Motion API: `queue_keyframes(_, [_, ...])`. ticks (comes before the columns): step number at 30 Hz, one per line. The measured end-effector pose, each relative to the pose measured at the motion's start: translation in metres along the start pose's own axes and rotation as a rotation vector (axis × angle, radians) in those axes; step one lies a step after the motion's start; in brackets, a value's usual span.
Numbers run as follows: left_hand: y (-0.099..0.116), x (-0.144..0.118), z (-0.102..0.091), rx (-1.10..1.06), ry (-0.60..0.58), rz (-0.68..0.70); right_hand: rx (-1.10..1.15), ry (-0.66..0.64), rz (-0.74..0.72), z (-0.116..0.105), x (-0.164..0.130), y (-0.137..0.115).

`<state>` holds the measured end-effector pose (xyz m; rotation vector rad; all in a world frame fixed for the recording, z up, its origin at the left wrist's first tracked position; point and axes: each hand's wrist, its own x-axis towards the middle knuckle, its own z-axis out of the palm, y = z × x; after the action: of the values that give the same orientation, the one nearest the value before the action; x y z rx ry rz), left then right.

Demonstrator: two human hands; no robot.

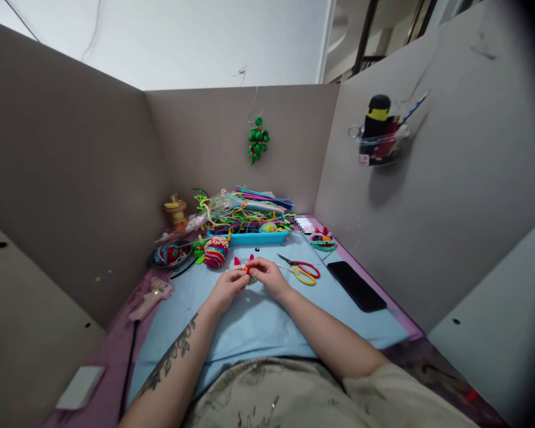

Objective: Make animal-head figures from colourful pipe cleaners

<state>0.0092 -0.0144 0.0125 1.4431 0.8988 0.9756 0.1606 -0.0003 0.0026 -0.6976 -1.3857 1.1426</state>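
Over the middle of the blue cloth (pixel 267 324), my left hand (pixel 227 288) and my right hand (pixel 270 276) meet, fingertips closed. Between them is a small multicoloured craft piece (pixel 246 270), apparently of pipe cleaners, with red and orange parts and pink tips standing up. My fingers hide most of it, so its full shape does not show. Just right of my right hand lie scissors (pixel 304 272) with one red and one yellow handle, blades apart. A striped, rainbow-coloured bundle (pixel 216 252) sits beyond my left hand.
Behind the hands, a blue tray (pixel 258 238) holds piled pipe cleaners (pixel 245 214). A pink glue gun (pixel 151 299) lies left, a black phone (pixel 355 286) right. Grey panels enclose the table. A green ornament (pixel 258 141) hangs at the back; a clear tool holder (pixel 381 148) is on the right panel.
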Motion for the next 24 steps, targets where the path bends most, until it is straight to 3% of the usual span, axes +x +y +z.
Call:
queue_keyframes(8, [-0.003, 0.003, 0.006, -0.063, 0.107, 0.062, 0.024, 0.036, 0.006, 0.003, 0.000, 0.000])
queue_keyframes(20, [-0.005, 0.005, 0.010, 0.057, 0.305, 0.184, -0.363, 0.170, -0.163, 0.008, -0.004, -0.010])
queue_keyframes(24, [-0.003, 0.004, 0.010, 0.011, 0.191, 0.165, -0.300, 0.148, -0.116, 0.005, -0.003, -0.008])
